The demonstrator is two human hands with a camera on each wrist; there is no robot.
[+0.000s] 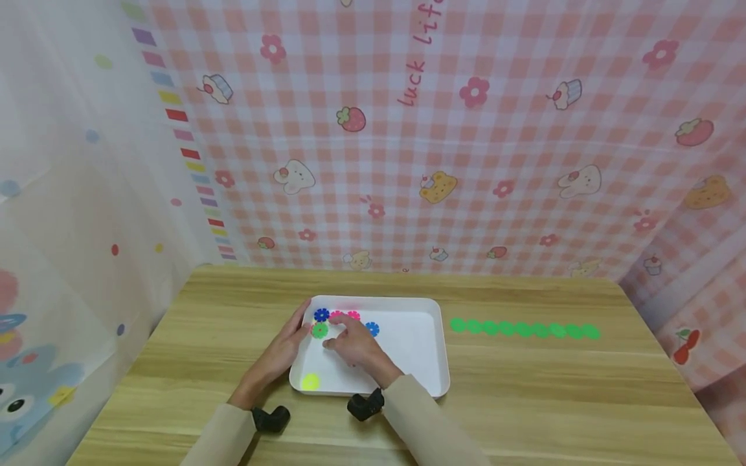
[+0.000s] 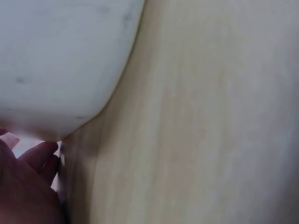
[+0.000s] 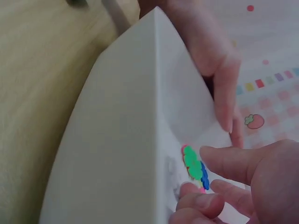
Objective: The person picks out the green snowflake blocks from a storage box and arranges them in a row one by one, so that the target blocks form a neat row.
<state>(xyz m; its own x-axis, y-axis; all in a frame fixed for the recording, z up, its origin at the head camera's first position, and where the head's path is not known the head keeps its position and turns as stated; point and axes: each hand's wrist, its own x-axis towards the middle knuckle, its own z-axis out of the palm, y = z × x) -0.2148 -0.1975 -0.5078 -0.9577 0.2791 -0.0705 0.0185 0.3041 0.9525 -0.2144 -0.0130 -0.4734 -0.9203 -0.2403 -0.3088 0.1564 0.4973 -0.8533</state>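
Observation:
A white rectangular tray (image 1: 410, 343) holds small notched plastic discs. At its far left corner lie a dark blue disc (image 1: 322, 314) and a green disc (image 1: 320, 331), with pink discs (image 1: 353, 316) beside them. A lighter blue disc (image 1: 373, 329) lies to the right of my right hand. My left hand (image 1: 282, 351) grips the tray's left rim, thumb over the edge. Inside the tray, my right hand (image 1: 357, 344) hovers by the green disc; in the right wrist view its thumb and fingers stand apart, and I see nothing pinched between them. Its palm hides part of the tray floor.
Yellow pieces (image 1: 311, 382) lie in the tray's near left corner. On the wooden table (image 1: 524, 401), a row of several green discs (image 1: 524, 330) stretches to the right of the tray. A pink checked cloth (image 1: 408, 142) hangs behind the table.

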